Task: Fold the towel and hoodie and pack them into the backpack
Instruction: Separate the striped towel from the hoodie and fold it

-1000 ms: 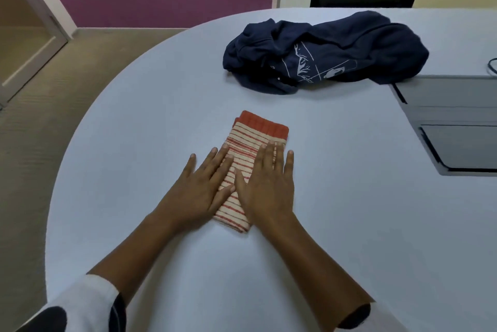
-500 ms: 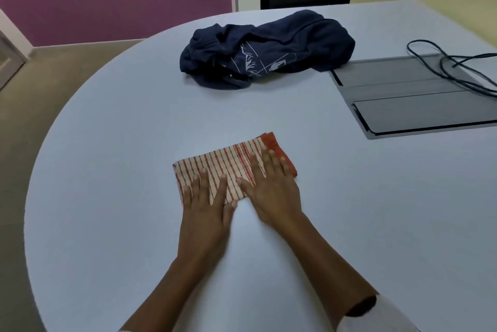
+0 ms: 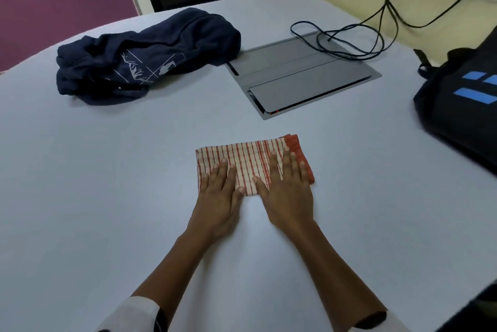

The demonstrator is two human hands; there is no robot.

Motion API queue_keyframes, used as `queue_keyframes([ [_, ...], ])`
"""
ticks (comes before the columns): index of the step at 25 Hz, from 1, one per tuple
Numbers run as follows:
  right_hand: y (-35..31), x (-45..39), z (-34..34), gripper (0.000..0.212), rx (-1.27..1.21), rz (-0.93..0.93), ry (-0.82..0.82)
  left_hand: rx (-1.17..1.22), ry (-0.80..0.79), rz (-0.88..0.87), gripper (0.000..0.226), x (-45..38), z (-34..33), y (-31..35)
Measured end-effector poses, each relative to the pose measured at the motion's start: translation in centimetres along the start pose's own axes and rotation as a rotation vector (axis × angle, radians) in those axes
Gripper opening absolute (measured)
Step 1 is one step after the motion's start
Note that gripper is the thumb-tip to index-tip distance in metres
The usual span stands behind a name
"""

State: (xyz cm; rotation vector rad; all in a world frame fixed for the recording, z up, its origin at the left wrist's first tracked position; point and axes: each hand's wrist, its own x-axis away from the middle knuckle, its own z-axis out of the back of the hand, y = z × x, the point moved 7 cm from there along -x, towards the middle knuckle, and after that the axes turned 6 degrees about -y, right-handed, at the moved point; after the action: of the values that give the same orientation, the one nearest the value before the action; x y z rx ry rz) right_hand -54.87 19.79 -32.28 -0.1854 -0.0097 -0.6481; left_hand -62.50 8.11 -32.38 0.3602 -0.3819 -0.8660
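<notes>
Both the left hand (image 3: 218, 198) and the right hand (image 3: 289, 191) lie flat with straight fingers on the folded striped towel (image 3: 250, 162) near the counter's (image 3: 107, 197) middle, with the blue hoodie (image 3: 145, 54) by the far edge and the backpack (image 3: 462, 100) at the right edge.

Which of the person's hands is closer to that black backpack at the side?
Right. The right hand presses the towel's end nearest the backpack; the left hand presses the far end.

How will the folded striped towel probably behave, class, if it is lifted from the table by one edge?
The towel is thin cloth in flat layers, so it would likely droop and unfold. It looks light: the left hand and right hand press it flat with straight fingers. It cannot roll, and should slide easily on the smooth table.
</notes>
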Motion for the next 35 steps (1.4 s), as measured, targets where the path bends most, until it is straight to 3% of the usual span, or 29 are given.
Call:
queue_keyframes([
  [3, 5.2, 0.1, 1.1, 0.112, 0.026, -0.110, 0.001, -0.053, -0.011, -0.116, 0.084, -3.3, -1.5, 4.2],
  [7, 11.8, 0.7, 2.5, 0.080, -0.009, -0.262, 0.063, -0.123, -0.067, -0.240, 0.073, -7.0, -4.0, 10.1],
  [13, 21.2, 1.8, 3.5, 0.079, 0.032, -0.513, 0.209, -0.213, -0.213, -0.410, 0.056, -12.2, -8.0, 19.1],
  [16, 24.2, 1.8, 4.0, 0.076, 0.046, -0.616, 0.243, -0.233, -0.242, -0.492, 0.067, -14.7, -9.1, 22.4],
  [27, 26.3, 0.3, 3.7, 0.078, -0.010, -0.861, 0.134, -0.312, -0.356, -0.714, 0.094, -20.3, -10.2, 26.1],
  [31, 25.8, 0.1, 4.6, 0.076, -0.032, -0.864, 0.101, -0.443, -0.416, -0.752, 0.088, -19.5, -9.1, 25.7],
  [35, 24.9, -1.1, 6.1, 0.063, -0.051, -0.814, 0.067, -0.493, -0.315, -0.661, 0.078, -19.1, -5.8, 23.7],
])
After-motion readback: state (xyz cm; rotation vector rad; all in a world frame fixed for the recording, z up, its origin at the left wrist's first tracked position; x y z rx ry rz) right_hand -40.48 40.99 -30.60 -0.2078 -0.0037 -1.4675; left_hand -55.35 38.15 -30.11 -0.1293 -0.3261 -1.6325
